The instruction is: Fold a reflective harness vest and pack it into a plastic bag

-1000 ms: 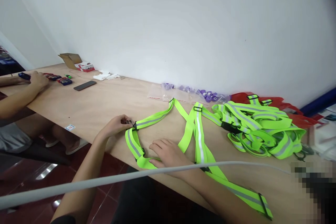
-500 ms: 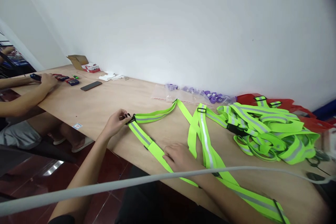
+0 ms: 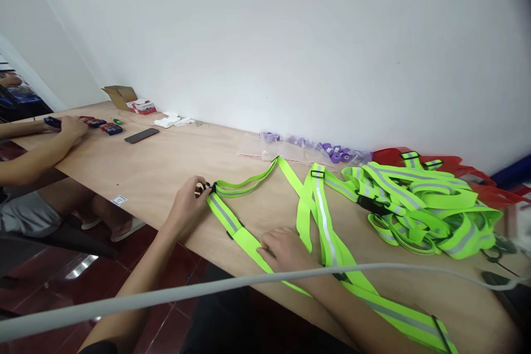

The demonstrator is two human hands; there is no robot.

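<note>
A yellow-green reflective harness (image 3: 327, 221) with grey stripes lies across the table in front of me. At its left end, the fingers of my left hand (image 3: 189, 198) are closed on a small black buckle (image 3: 213, 187), from which two straps run off. My right hand (image 3: 286, 250) lies over the lower strap (image 3: 249, 242), with fingers curled in and the thumb along the strap. Whether anything sits inside those curled fingers is hidden. Black slide adjusters (image 3: 318, 173) sit on the webbing.
A tangled pile of similar straps (image 3: 431, 204) lies at right, by red bags (image 3: 440, 157). Clear bags with purple items (image 3: 336, 152) line the wall. A grey cable (image 3: 232, 279) crosses the foreground. At left are a phone (image 3: 141, 135), an open carton (image 3: 120, 97) and another person's hand (image 3: 73, 126).
My left hand has shifted slightly right and turned, still at the buckle. The right hand stays in place on the strap. The view has moved a little.
</note>
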